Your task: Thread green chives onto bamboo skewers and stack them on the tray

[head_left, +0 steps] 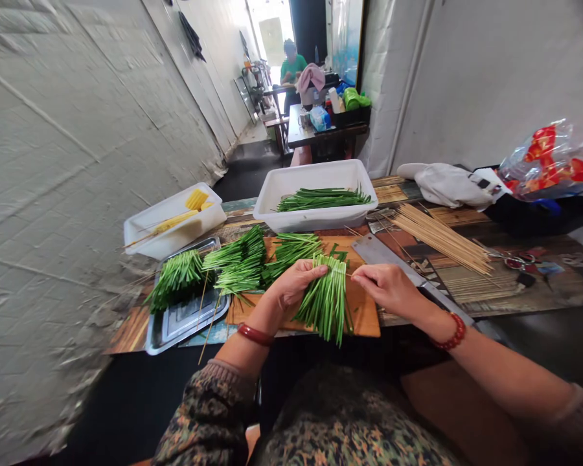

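My left hand (301, 279) is closed round a bunch of cut chives (326, 301), which hangs fanned out over the wooden cutting board (366, 317). With thumb and fingers pinched, my right hand (387, 288) grips a thin wooden skewer (350, 275) that reaches into the right side of the bunch. More cut chives (294, 252) lie on the board behind my left hand. Skewered chive bunches (240, 259) rest left of it, and another bunch (177, 275) lies on a metal tray (175, 343). A cleaver (383, 252) lies behind my right hand.
A white tub (315, 220) of long chives stands at the back. Left of it, another white tub (175, 241) holds yellow skewered food (197, 199). Loose skewers (442, 239), scissors (512, 259) and a white cap (447, 184) lie at right. A person (292, 65) sits far off.
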Motion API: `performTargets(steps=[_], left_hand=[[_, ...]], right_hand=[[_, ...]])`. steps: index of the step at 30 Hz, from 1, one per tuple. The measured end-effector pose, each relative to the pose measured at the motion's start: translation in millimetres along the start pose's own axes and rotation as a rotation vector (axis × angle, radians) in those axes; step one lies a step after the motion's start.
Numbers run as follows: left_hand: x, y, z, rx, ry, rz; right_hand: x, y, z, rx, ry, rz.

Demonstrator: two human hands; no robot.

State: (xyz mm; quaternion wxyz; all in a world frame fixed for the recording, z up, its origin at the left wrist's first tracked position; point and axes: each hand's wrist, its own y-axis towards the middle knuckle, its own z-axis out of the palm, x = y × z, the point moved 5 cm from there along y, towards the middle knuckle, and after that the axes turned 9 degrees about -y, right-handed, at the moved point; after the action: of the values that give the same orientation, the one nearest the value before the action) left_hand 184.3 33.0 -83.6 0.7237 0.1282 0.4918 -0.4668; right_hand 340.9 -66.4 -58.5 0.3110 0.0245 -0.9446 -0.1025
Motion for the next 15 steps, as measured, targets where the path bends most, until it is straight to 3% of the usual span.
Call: performTargets(steps=[3, 7, 9, 15], left_hand=[[3.7, -1.1, 4.8, 0.007, -0.006, -0.018], [16.1, -0.5, 13.3, 0.078, 0.053, -0.07], [21.5, 0.7, 18.1, 0.133, 0.099, -0.089], [20.5, 4.8, 25.9, 0.17, 0.269, -0.036]], right_hand=[[-5.0, -7.7, 5.6, 0.029, 0.07, 0.043], [-22.3, -23.3, 28.2, 0.277, 0.425, 0.216], [-28.6, -29.8, 36.8, 0.342, 0.58, 0.272], [-28.1, -25.9, 45.8, 0.209, 0.734, 0.339]])
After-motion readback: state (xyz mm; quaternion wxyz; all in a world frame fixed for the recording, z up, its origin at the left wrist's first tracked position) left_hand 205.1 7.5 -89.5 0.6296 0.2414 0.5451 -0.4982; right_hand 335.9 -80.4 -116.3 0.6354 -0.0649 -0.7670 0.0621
